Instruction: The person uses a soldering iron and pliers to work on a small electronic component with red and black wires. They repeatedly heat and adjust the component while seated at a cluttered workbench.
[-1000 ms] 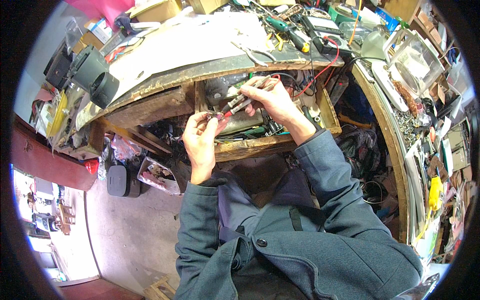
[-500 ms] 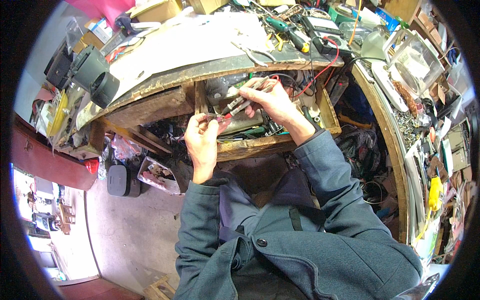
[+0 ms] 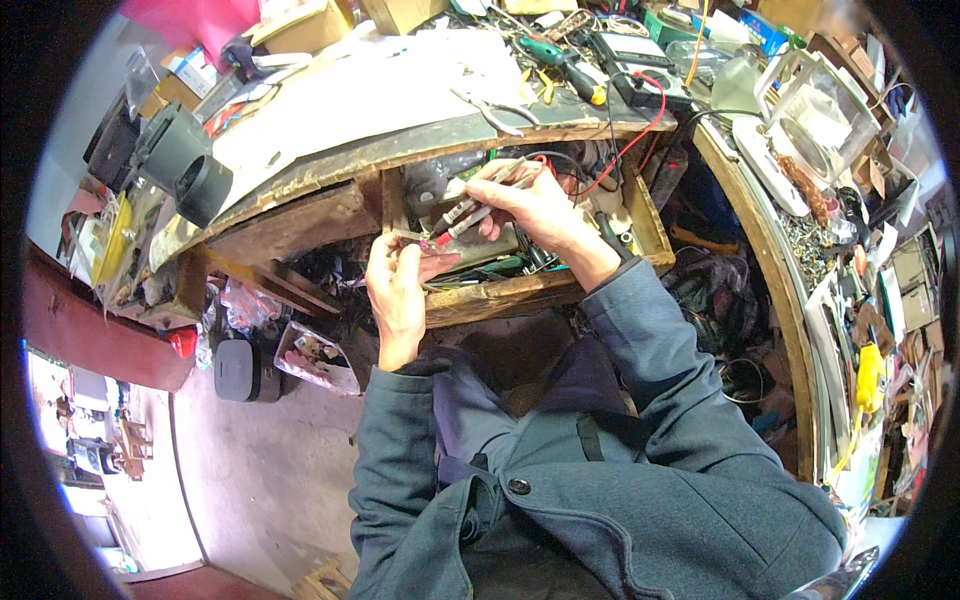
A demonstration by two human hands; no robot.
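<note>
My right hand (image 3: 545,215) is closed around two test probes (image 3: 463,211), one with a red end and one dark, held side by side like chopsticks. Their tips point down-left at a small part (image 3: 428,246) pinched between the thumb and fingers of my left hand (image 3: 397,295). That part is too small to name, and whether the tips touch it I cannot tell. Both hands are above an open wooden drawer (image 3: 500,296) full of tools and loose pieces. A red lead (image 3: 650,128) loops from behind the right hand up to a dark meter (image 3: 640,85) on the bench.
On the bench (image 3: 370,160) lie a large white sheet (image 3: 390,85), pliers (image 3: 497,112) and a green-handled screwdriver (image 3: 565,70). Dark cylinders (image 3: 185,160) stand at the left. A cluttered side bench (image 3: 770,250) runs along the right. A box of scraps (image 3: 318,358) sits on the floor.
The whole view has shifted slightly left. Both hands keep nearly the same pose, with the probes still pointed at the small part.
</note>
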